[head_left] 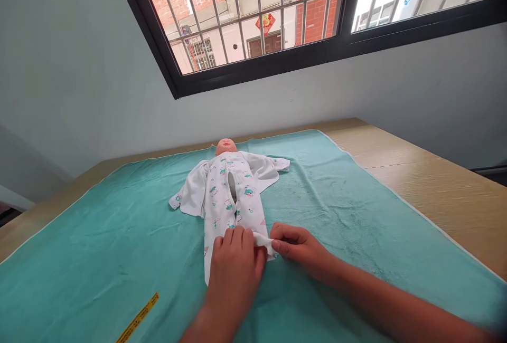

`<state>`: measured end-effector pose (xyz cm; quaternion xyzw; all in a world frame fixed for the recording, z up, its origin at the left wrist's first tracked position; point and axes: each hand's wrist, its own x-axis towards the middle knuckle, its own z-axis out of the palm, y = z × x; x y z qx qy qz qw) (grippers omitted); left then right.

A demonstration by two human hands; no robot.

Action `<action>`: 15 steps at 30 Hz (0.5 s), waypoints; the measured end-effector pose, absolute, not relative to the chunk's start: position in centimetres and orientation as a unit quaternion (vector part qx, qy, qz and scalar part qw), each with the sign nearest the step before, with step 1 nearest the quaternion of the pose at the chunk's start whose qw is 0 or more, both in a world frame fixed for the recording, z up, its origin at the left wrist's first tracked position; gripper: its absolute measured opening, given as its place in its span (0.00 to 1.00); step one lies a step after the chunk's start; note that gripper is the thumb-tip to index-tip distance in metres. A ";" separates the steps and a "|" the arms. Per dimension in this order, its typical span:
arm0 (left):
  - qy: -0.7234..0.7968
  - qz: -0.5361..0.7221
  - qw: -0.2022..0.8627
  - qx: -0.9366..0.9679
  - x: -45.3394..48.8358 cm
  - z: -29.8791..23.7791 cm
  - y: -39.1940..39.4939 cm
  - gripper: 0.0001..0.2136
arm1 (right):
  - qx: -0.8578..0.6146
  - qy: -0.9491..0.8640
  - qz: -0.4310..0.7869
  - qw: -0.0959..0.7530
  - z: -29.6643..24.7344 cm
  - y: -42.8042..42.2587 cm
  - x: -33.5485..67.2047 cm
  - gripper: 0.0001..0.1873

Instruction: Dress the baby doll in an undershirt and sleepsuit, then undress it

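Note:
A baby doll (pixel 226 145) lies on its back, dressed in a white printed baby onesie (pixel 217 190) with its sleeves spread out. The onesie's front gapes open at the middle. My left hand (pixel 237 256) is closed over the lower legs, its fingers bent onto the cloth and hiding part of it. Beside it, my right hand (pixel 299 245) pinches the white edge of the right-hand leg end between thumb and fingers. That leg end is folded and slightly lifted between my hands. The other leg end reaches out below my left hand, partly covered by it.
A teal blanket (pixel 119 237) is spread under the doll over a wooden table (pixel 396 158). A yellow strip with dark print (pixel 138 316) lies at the lower left. Behind the table stand a pale wall (pixel 253 105) and a dark-framed window (pixel 261 71) with bars outside.

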<state>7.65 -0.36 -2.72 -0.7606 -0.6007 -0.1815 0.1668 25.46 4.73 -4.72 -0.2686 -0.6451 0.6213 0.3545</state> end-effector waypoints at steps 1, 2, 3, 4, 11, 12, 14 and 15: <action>-0.602 -0.176 0.173 -0.760 7.9 -2.6 -0.1 0.02 | -0.262 -0.639 0.635 0.347 -4.6 4.8 25.5 0.18; -0.602 -0.171 0.176 -0.760 8.1 -2.5 0.2 0.03 | -0.253 -0.637 0.644 0.340 -4.5 4.8 25.6 0.19; -0.602 -0.169 0.178 -0.760 8.1 -2.4 0.4 0.04 | -0.241 -0.641 0.647 0.334 -4.4 4.8 25.6 0.19; -0.602 -0.171 0.176 -0.759 8.1 -2.4 0.6 0.06 | -0.230 -0.651 0.643 0.330 -4.4 4.7 25.5 0.19; -0.567 -0.253 0.167 -0.766 7.5 -2.0 -0.1 0.09 | -0.381 -0.757 0.434 0.307 -5.6 2.8 24.2 0.14; -0.552 -0.264 0.170 -0.772 7.7 -2.0 -0.3 0.09 | -0.404 -0.769 0.387 0.308 -5.7 2.6 24.0 0.14; -0.519 -0.280 0.179 -0.788 8.3 -2.1 -0.6 0.09 | -0.425 -0.787 0.312 0.321 -5.7 2.4 23.6 0.14; -0.505 -0.284 0.181 -0.794 8.6 -2.2 -0.7 0.09 | -0.430 -0.791 0.289 0.325 -5.7 2.4 23.6 0.13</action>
